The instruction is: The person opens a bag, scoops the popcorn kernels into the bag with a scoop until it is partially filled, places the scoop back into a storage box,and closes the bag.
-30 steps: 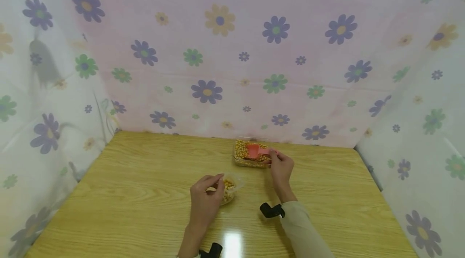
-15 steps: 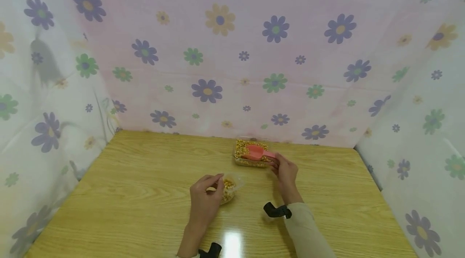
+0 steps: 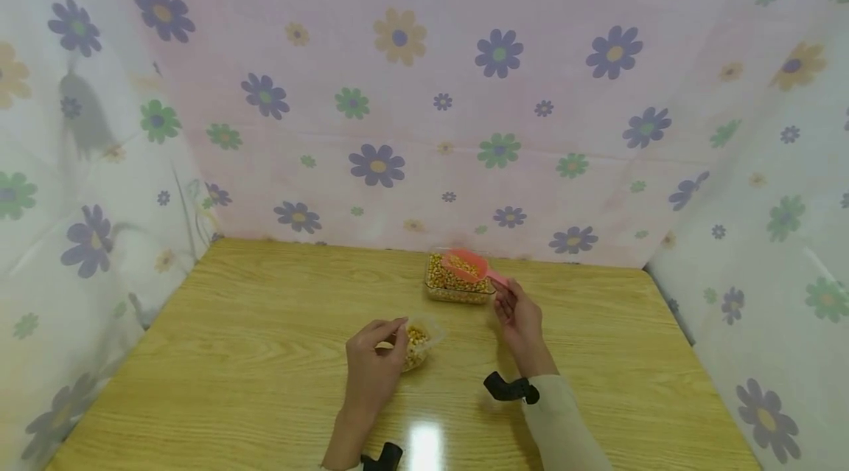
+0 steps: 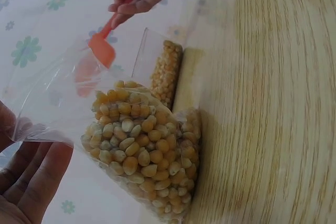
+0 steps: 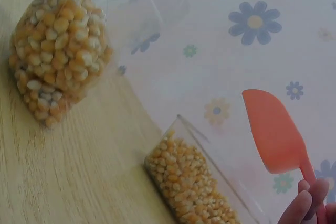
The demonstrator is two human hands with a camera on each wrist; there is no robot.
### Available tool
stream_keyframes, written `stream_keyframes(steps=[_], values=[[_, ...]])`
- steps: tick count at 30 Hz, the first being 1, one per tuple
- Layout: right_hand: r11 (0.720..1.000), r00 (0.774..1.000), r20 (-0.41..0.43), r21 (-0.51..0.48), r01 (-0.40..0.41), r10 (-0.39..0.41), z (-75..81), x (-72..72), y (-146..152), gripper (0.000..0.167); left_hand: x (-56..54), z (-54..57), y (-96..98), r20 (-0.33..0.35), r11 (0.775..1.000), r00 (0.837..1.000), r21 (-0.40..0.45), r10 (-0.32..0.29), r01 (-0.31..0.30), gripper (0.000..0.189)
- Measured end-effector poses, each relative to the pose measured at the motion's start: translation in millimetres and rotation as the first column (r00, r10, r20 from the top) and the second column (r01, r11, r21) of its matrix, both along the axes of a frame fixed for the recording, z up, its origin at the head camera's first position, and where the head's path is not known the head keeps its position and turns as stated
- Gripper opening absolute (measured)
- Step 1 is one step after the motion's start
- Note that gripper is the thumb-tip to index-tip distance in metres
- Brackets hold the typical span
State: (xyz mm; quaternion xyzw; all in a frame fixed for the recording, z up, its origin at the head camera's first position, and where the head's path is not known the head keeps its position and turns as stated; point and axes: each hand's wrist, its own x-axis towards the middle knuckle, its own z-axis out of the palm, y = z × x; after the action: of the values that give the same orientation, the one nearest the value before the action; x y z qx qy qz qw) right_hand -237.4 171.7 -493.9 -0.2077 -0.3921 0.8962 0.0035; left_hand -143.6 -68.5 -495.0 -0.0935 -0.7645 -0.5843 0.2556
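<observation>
A clear plastic bag (image 4: 142, 156) bulging with corn kernels stands on the table, its mouth spread. My left hand (image 3: 378, 357) pinches the bag's upper edge between thumb and fingers; the left wrist view shows the thin film caught there. In my right hand (image 3: 524, 320) is the handle of a pink-red scoop (image 3: 469, 267), gripped by thumb and fingers. Kernels lie in the scoop's bowl, which is raised over a clear rectangular container (image 3: 458, 295) of corn. From the right wrist view, the scoop (image 5: 275, 132) shows its outer side, above the container (image 5: 163, 177).
The wood-grain table (image 3: 265, 323) carries the bag nearer the front and the container near its back edge. Flower-printed sheeting (image 3: 398, 102) rises behind the table and along both sides. A black wrist mount (image 3: 511, 388) sits on the right forearm.
The scoop has come up out of the corn with kernels in its bowl, and my right hand has shifted slightly right. My left hand keeps its hold on the bag.
</observation>
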Motion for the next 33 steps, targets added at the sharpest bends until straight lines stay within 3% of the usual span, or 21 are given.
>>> stream_keyframes(steps=[6,19,33], values=[[0.996,0.998,-0.051,-0.083,-0.031,0.027,12.2,8.2,-1.6,0.029,-2.1,-1.8,-0.4,0.031,0.999,0.999,0.036,-0.008,0.007,0.016],[0.993,0.988,-0.107,-0.010,-0.115,0.113,25.4,31.6,-12.6,0.032,-1.7,2.3,-0.4,0.099,0.999,0.995,0.044,-0.007,0.003,0.017],[0.988,0.983,-0.103,0.011,-0.153,0.153,13.1,68.9,-28.3,0.031,-2.4,1.7,-0.1,0.062,0.999,0.998,0.032,0.007,-0.009,0.018]])
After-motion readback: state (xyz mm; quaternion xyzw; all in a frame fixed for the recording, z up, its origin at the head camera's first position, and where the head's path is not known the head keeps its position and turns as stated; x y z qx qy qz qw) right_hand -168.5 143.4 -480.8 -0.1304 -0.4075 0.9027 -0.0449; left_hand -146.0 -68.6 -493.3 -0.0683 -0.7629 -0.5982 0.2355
